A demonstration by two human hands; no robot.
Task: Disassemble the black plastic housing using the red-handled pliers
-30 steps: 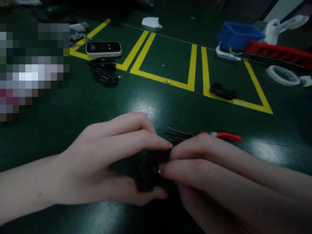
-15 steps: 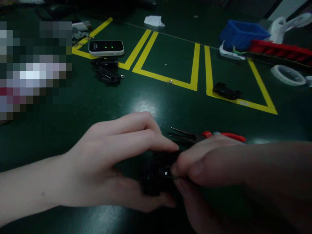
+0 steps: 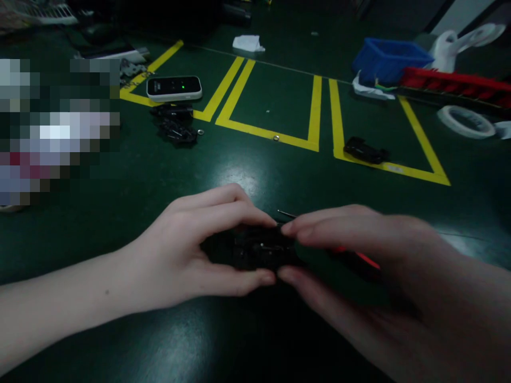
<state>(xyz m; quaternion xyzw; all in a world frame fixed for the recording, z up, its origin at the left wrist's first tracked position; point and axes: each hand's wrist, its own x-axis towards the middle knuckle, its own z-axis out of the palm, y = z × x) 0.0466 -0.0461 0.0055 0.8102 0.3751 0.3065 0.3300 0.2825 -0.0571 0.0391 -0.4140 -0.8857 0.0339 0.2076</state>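
Between my two hands is a black plastic part (image 3: 261,249), dark and hard to make out, with a small bright spot on top. My left hand (image 3: 199,242) grips its left end, thumb on the near side and fingers on the far side. From the right, my right hand (image 3: 383,266) holds the same part's other end between thumb and fingertips. Red-handled pliers (image 3: 365,259) lie behind and below my right hand, mostly hidden, with one thin tip showing past the fingers.
Yellow tape outlines (image 3: 263,130) mark the green table. Farther off are a black-and-white device (image 3: 174,89) with a green light, black parts (image 3: 175,130), another black part (image 3: 365,150), small rings (image 3: 276,138), a blue bin (image 3: 389,58), a red rack (image 3: 459,85) and a tape roll (image 3: 466,122).
My right hand has shifted from pinching at the part's top to spanning its right end, fingers spread wider. The part and my left hand sit slightly higher in view. The pliers are more covered.
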